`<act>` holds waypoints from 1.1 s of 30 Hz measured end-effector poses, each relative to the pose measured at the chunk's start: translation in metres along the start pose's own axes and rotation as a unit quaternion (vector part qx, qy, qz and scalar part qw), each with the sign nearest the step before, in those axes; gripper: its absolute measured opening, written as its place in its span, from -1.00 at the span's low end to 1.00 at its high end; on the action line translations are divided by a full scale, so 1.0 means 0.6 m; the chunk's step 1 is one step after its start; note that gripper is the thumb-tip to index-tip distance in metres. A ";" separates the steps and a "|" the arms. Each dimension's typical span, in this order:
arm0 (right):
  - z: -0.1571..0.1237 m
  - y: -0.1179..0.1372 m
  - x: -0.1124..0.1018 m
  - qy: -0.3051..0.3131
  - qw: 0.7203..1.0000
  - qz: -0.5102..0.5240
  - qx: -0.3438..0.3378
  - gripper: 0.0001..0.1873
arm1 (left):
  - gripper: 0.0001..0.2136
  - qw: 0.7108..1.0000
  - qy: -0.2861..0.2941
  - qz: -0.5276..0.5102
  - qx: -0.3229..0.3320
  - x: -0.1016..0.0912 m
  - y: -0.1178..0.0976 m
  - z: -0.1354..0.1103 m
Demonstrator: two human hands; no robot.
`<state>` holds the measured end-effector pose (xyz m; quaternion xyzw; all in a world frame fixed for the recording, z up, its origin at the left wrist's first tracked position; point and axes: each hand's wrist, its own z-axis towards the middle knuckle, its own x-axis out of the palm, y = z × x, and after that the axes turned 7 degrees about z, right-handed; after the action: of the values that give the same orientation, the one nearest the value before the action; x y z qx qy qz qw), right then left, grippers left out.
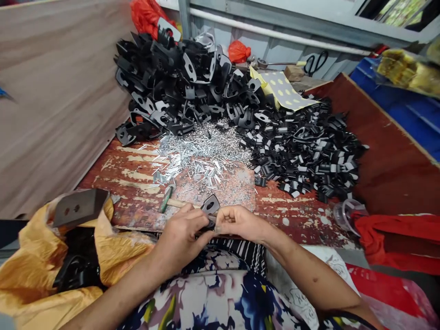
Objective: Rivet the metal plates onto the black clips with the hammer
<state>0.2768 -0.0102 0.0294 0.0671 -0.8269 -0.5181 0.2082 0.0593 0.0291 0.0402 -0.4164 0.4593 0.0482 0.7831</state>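
Observation:
At the table's near edge, my left hand [185,231] is closed around a black plastic part [211,204], whose flat end with a hole sticks up past the fingers. My right hand [239,222] is pinched against the near side of the same part. What lies between its fingertips is too small or hidden to tell. Just beyond my left hand lies a hammer [166,199] with a green head, its wooden handle running under the hand.
Thin metal pins [182,153] are heaped mid-table. Behind them rises a pile of larger black plastic parts [165,68], with small black plastic pieces [305,151] to the right. A yellow sack [120,259] stands left; a clear plastic cup [345,213] sits right.

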 end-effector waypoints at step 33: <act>0.048 0.051 -0.027 -0.219 0.767 -0.492 -0.349 -0.77 | -0.76 0.649 -0.183 -0.643 -0.363 0.009 0.043 -0.041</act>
<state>0.2825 0.0327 0.0410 0.2722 -0.4661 -0.8029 -0.2530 0.0340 0.0268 0.0148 -0.8412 -0.1299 -0.2292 0.4722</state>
